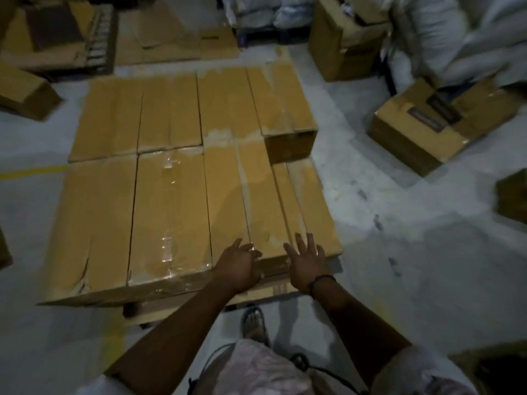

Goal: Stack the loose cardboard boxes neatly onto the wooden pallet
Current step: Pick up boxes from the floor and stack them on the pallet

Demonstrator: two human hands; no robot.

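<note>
Several long taped cardboard boxes (171, 201) lie side by side in two rows, covering the pallet (148, 307), of which only a dark strip shows under the near edge. At the near right corner one box (309, 206) sits lower than its neighbours. My left hand (238, 266) rests on the near end of the box beside it, fingers curled over the edge. My right hand (306, 260) lies flat with spread fingers on the near end of the lower box. Neither hand grips anything.
Loose boxes lie on the grey floor: one tilted at right (436, 126), one at the right edge (513, 196), one at far left (25, 94), an open one at the back right (342, 38). White sacks (456, 38) pile up behind. My sandalled foot (253, 323) stands near the pallet.
</note>
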